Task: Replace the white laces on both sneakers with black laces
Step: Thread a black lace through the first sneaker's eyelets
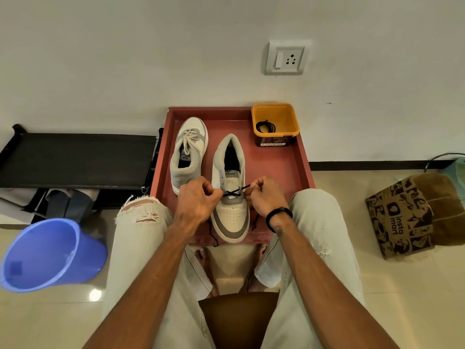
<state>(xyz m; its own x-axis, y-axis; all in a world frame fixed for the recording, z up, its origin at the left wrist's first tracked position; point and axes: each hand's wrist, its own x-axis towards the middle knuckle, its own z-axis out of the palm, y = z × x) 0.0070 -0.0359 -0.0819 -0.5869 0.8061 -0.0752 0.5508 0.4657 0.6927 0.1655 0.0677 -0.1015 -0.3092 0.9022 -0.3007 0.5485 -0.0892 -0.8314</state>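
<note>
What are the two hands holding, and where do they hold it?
Both pinch the black lace threaded through the near sneaker: the left hand on its left strand, the right hand on its right strand, beside the eyelets.

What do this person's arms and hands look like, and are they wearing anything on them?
Both arms are bare to beyond the elbow, with no sleeves or gloves in view. The right hand has a black band round its wrist and a small dark mark, perhaps a tattoo, just behind it. The left hand shows no band, watch or ring.
</note>
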